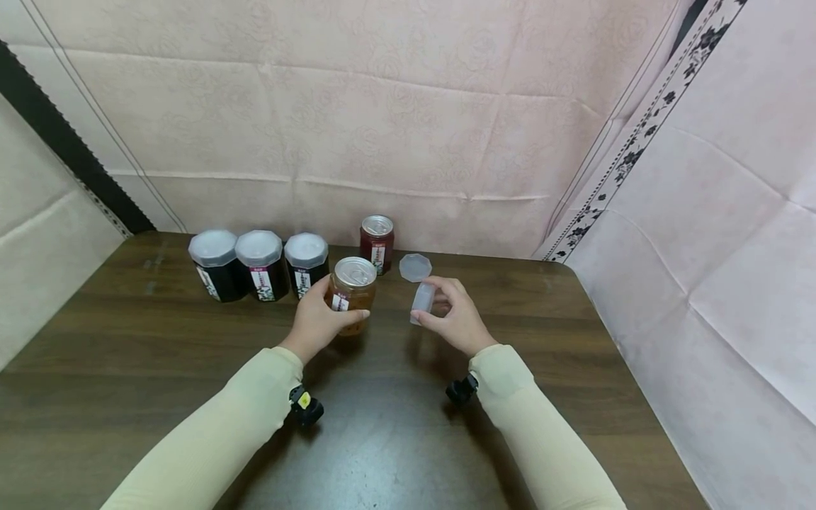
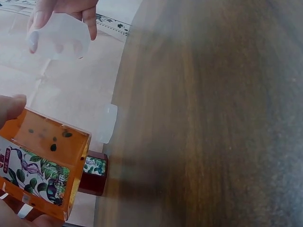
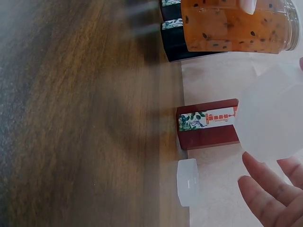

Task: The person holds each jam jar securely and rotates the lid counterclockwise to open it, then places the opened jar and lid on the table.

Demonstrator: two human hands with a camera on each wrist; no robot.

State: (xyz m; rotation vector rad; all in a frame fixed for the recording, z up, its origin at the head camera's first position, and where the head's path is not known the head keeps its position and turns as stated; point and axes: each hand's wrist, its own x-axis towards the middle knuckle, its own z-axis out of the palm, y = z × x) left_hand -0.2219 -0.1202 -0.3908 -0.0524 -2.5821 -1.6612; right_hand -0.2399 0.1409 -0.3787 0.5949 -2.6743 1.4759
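Note:
My left hand (image 1: 319,319) grips an orange jam jar (image 1: 350,294) with a silver pull-tab top, standing on the dark wooden table (image 1: 159,368). The same orange jar (image 2: 42,168) fills the lower left of the left wrist view, and the jar (image 3: 236,26) lies along the top of the right wrist view. My right hand (image 1: 449,315) holds a translucent white plastic lid (image 1: 423,301) just right of the jar. That lid (image 2: 59,37) is pinched by fingers at top left of the left wrist view, and the lid (image 3: 274,118) shows large at right in the right wrist view.
A dark red jar (image 1: 377,244) with a silver top stands behind the orange one. A second translucent lid (image 1: 415,267) lies flat beside it. Three dark jars with white lids (image 1: 258,263) stand in a row at the back left. Pink cloth walls enclose the table.

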